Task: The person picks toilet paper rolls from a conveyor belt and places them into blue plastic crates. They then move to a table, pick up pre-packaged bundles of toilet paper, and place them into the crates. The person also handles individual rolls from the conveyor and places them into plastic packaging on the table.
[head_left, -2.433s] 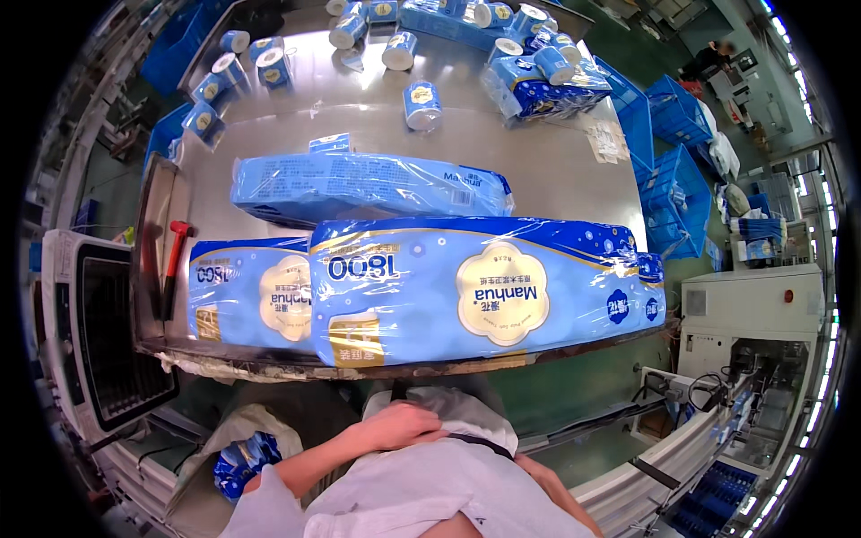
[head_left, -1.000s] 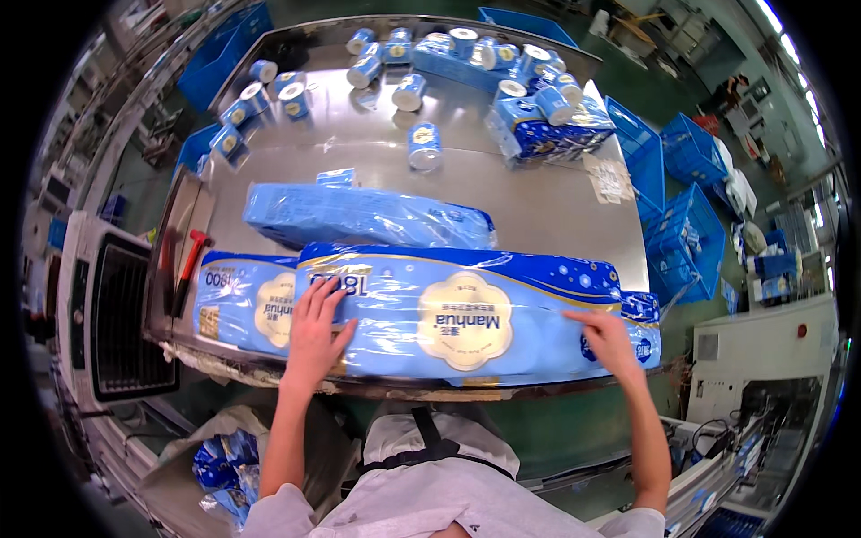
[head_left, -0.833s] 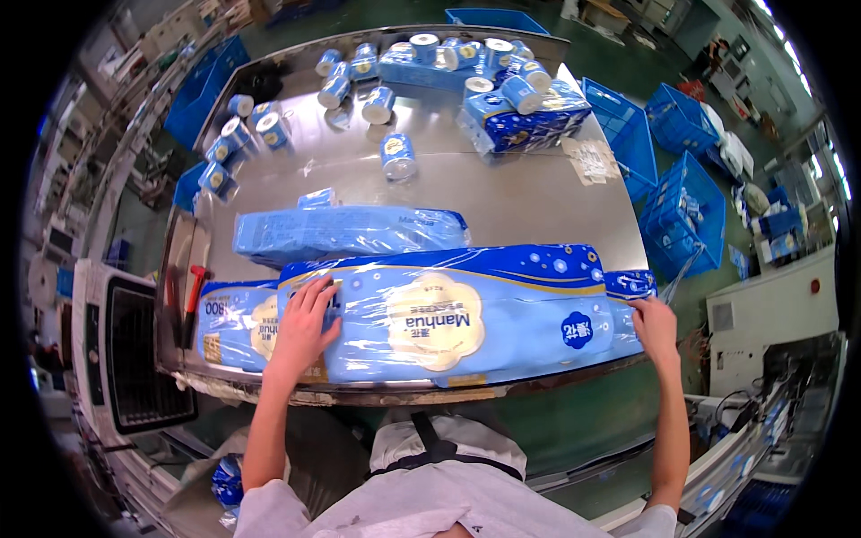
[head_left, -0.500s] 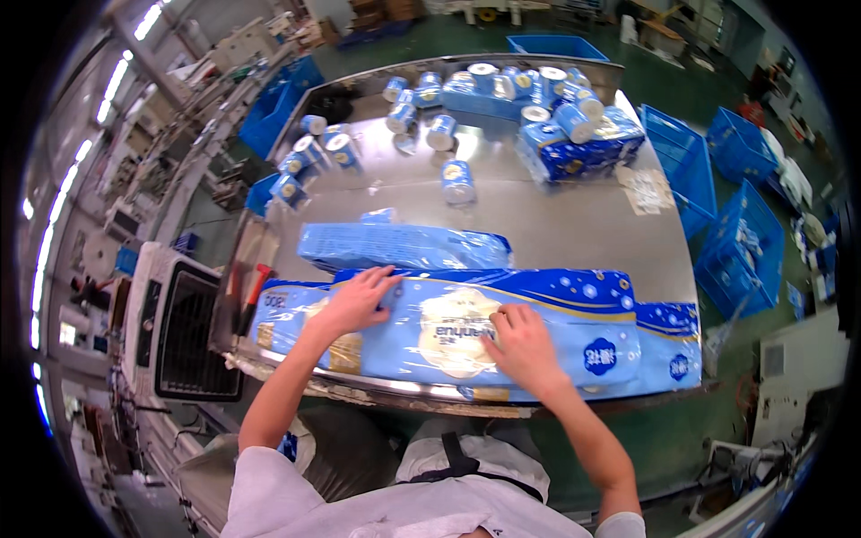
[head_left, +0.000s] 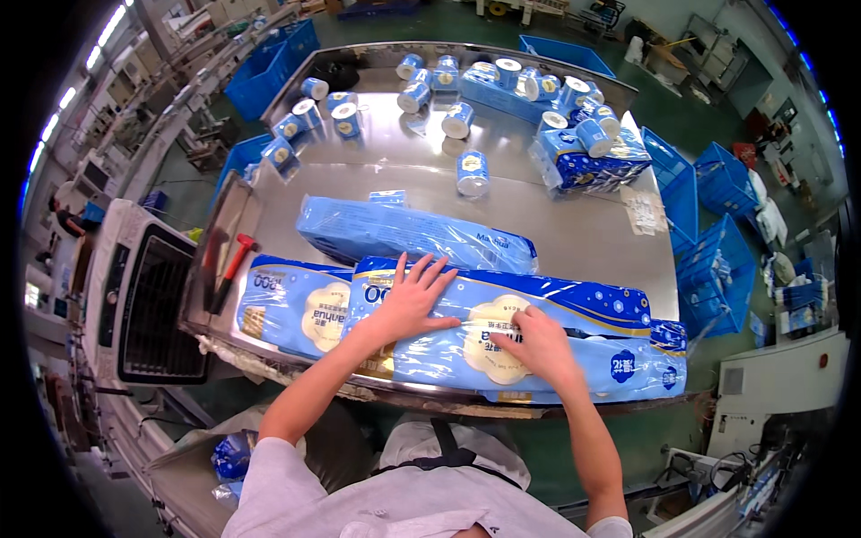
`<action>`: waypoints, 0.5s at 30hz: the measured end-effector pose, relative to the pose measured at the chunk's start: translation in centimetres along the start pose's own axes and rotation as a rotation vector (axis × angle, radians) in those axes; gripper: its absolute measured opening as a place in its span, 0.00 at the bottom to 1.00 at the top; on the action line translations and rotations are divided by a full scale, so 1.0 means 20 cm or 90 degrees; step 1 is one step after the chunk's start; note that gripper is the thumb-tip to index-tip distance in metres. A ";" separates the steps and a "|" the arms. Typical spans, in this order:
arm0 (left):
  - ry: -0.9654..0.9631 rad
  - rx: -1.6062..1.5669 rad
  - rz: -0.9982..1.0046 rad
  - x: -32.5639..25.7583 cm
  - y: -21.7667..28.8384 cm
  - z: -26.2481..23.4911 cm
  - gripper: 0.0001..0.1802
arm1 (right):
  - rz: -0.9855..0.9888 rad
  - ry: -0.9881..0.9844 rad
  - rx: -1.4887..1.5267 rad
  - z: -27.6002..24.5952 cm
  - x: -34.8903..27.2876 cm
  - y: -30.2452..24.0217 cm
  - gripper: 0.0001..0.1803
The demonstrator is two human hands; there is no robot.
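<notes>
Pressing both hands on pack [head_left: 538, 345] at table edge [head_left: 296, 363]

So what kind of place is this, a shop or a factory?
Most likely a factory packing line for toilet paper: a steel packing table strewn with wrapped single rolls, long blue multi-roll packs under both hands, and blue plastic crates alongside.

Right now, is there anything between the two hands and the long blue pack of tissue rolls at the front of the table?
Nothing visible. The left hand lies flat on top of the long blue pack, fingers spread, and the right hand presses on its middle. Both touch the plastic wrap directly. A second wrapped pack lies beside it, at the left.
</notes>
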State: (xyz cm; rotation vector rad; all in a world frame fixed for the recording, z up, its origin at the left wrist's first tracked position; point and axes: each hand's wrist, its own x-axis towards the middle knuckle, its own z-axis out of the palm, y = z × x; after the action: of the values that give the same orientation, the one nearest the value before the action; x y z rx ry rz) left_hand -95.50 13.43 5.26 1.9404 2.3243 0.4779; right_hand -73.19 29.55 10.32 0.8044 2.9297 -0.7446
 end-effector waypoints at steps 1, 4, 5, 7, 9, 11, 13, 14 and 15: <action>0.001 -0.016 0.016 0.02 0.01 0.01 0.47 | 0.015 -0.015 0.004 0.01 0.01 -0.03 0.27; -0.007 -0.049 0.069 0.11 0.01 0.04 0.46 | 0.017 0.024 0.040 0.02 0.03 -0.09 0.25; -0.018 -0.064 0.080 0.14 0.01 0.05 0.46 | 0.015 0.027 0.098 0.03 0.04 -0.10 0.24; -0.047 -0.097 0.106 0.22 0.04 0.08 0.46 | 0.029 0.042 0.210 0.06 0.04 -0.07 0.23; -0.078 -0.150 0.127 0.27 0.09 0.11 0.45 | 0.035 0.058 0.218 0.06 0.00 -0.09 0.21; -0.126 -0.191 0.143 0.31 0.12 0.08 0.43 | 0.000 0.076 0.183 0.07 -0.04 -0.08 0.18; -0.159 -0.240 0.136 0.36 0.11 0.11 0.42 | -0.002 0.140 0.053 0.06 -0.12 -0.06 0.18; -0.176 -0.262 0.128 0.38 0.12 0.13 0.42 | -0.007 0.167 -0.012 0.06 -0.16 -0.05 0.18; -0.177 -0.238 0.132 0.41 0.15 0.10 0.41 | 0.023 0.194 -0.022 0.04 -0.19 -0.03 0.17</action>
State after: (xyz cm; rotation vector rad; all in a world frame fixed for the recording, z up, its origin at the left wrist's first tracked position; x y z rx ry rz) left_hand -93.73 22.31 5.34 1.9243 1.7337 0.5679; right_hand -70.36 26.86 10.37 1.0507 3.1701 -0.6155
